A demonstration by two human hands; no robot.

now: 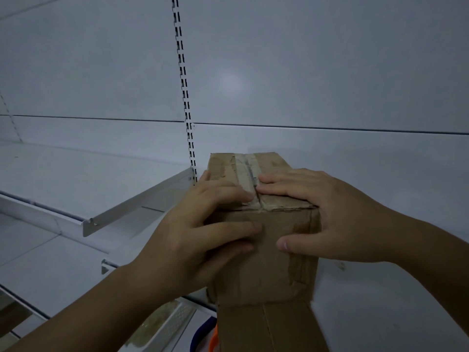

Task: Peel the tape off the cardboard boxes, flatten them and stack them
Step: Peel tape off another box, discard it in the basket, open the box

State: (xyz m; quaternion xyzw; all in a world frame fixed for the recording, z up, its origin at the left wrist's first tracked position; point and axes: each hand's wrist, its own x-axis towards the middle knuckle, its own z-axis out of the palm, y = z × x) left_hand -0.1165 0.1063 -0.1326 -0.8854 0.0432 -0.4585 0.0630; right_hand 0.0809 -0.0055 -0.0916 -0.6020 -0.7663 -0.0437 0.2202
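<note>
Loose bottom flaps (pixel 269 326) of the cardboard box (pixel 274 262) hang nearest, below both wrists. Under the left forearm sit a white perforated basket (pixel 167 323) and an orange and blue object (pixel 212 337), perhaps a tool handle. The left hand (pixel 200 232) wraps the box's left edge. The right hand (pixel 340 217) clasps the right corner, thumb in front, fingers over the pale tape (pixel 253 165) on top. Beyond the fingertips stand a white shelf (pixel 121 207) and a slotted upright (pixel 183 80).
</note>
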